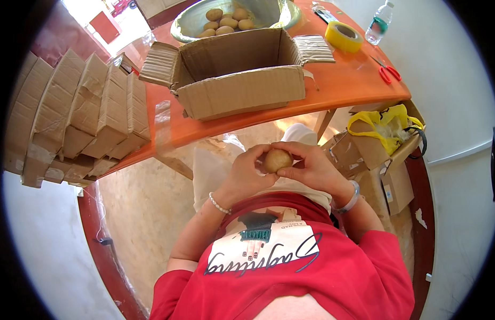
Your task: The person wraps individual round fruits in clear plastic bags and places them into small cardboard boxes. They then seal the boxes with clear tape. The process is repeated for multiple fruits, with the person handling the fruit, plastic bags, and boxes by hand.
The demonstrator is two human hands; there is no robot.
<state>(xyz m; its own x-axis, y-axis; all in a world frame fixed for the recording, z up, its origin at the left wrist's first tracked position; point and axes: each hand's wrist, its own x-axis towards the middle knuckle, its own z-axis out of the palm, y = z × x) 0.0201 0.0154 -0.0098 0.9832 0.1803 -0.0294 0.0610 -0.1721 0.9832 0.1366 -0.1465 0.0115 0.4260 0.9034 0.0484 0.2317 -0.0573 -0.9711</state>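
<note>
A round brown fruit (278,161) is held over my lap, between the fingers of both hands. My left hand (250,170) curves around its left side, thumb and fingertips against it. On the other side, my right hand (307,162) has its fingers over the top and its thumb at the lower edge. Beyond my hands, an open cardboard box (241,90) stands on the orange table (215,129), its end flaps folded outward. The front wall hides the box's floor. Behind it, a large bowl (267,14) holds several similar brown fruits (226,23).
Several cardboard boxes (83,100) stand in a row on the table's left. At the right lie a yellow tape roll (344,37), red-handled scissors (387,73) and a plastic bottle (379,24). Below, a yellow plastic bag (377,124) sits in a carton beside the wall.
</note>
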